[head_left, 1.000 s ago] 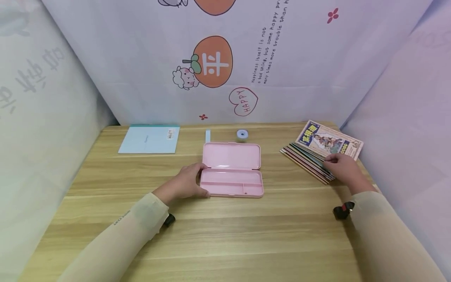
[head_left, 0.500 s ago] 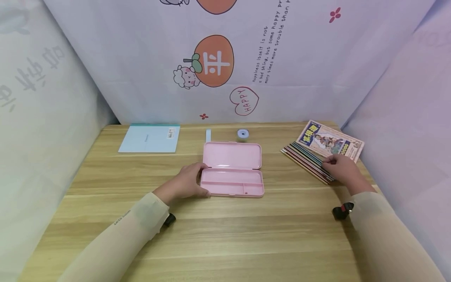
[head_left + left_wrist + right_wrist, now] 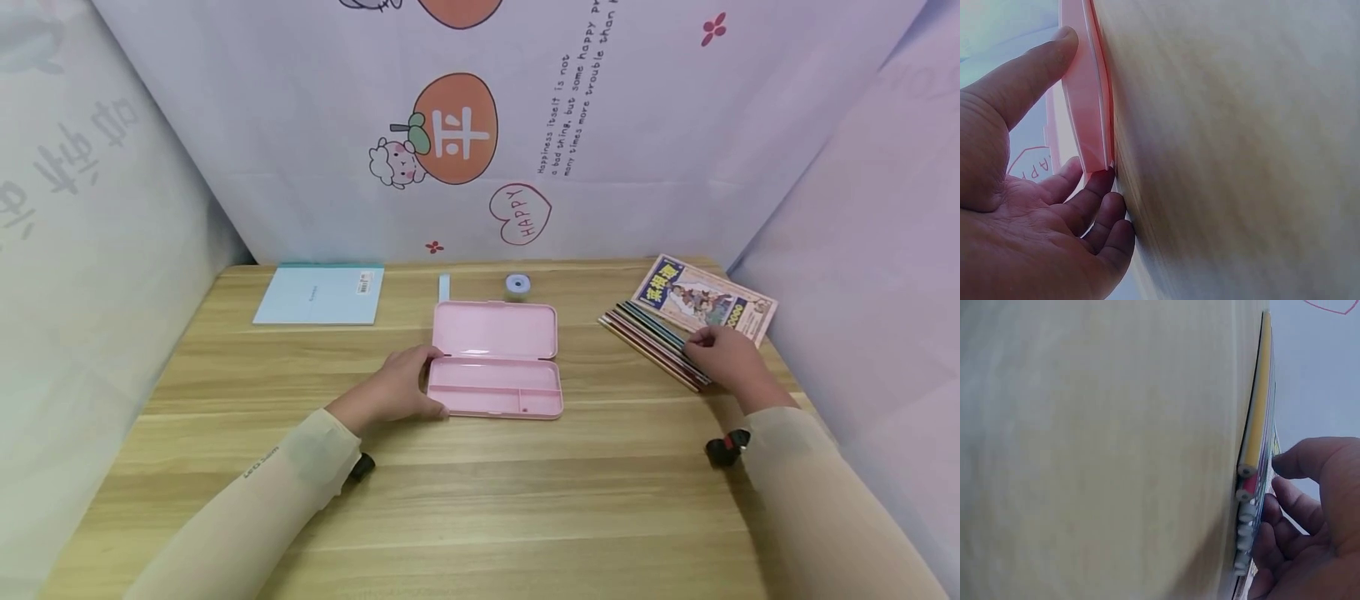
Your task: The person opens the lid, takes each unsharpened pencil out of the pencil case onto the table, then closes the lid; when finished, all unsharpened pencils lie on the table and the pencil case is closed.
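Note:
An open pink pencil case [image 3: 495, 377] lies mid-table, its lid folded back on the far side. My left hand [image 3: 397, 387] grips its left end. In the left wrist view the thumb [image 3: 1066, 44] presses one long side of the case [image 3: 1087, 106], with fingertips at the opposite side. On the right, several coloured pencils [image 3: 651, 343] lie side by side on a slant. My right hand [image 3: 727, 362] is over their near end, thumb and fingers bent. In the right wrist view its fingertips are right at the pencils [image 3: 1257, 431]; I cannot tell whether they pinch one.
An illustrated booklet [image 3: 705, 297] lies behind the pencils. A light blue notebook [image 3: 318, 296] is at the back left. Behind the case are a pale blue strip [image 3: 443, 288] and a small round lilac item [image 3: 517, 287]. Printed cloth walls [image 3: 630, 167] enclose the table.
My right hand has shifted slightly left over the pencils, and the dark green ones show more spread. My left hand stays on the pencil case.

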Available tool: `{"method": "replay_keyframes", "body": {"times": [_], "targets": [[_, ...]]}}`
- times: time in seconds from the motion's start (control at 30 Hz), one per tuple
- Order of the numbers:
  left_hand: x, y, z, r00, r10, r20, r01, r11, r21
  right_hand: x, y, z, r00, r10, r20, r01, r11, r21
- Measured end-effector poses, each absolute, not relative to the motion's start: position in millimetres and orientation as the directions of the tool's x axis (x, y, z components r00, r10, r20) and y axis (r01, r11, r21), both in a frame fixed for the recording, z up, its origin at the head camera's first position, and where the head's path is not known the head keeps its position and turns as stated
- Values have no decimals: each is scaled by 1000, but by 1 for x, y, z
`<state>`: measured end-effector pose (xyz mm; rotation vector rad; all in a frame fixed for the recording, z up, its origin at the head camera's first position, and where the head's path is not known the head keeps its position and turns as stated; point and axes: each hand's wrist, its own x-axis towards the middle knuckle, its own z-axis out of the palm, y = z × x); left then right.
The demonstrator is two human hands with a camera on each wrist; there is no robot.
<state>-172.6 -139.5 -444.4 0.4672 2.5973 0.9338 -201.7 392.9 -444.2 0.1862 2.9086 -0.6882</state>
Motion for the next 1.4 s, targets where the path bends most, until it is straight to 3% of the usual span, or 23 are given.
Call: {"method": "replay_keyframes", "body": {"times": [0.27, 0.47, 0.67, 0.83, 1.13, 1.3, 1.4], "targets": [[-172, -140, -442, -890, 411, -199, 192, 732, 654, -200, 353, -434, -998, 9, -68, 41, 875, -483], [-173, -140, -442, -890, 411, -198, 197, 738, 646, -194, 288, -437, -990, -128, 59, -140, 858, -495], [-173, -139, -442, -890, 411, -196, 199, 737, 646, -179, 218, -437, -956, -276, 95, -282, 787, -549], [-173, -140, -442, -891, 409, -196, 196, 736, 648, -173, 188, -433, -941, -337, 33, -292, 758, -583], [-174, -140, -442, -888, 415, -200, 196, 734, 651, -168, 175, -436, -905, -398, -150, -239, 767, -596], [-174, -140, -441, -887, 413, -205, 193, 736, 649, -172, 178, -441, -923, -372, -99, -231, 742, -629], [-174, -140, -443, -885, 415, -210, 192, 736, 649, -179, 184, -442, -960, -277, -32, -192, 740, -645]]}}
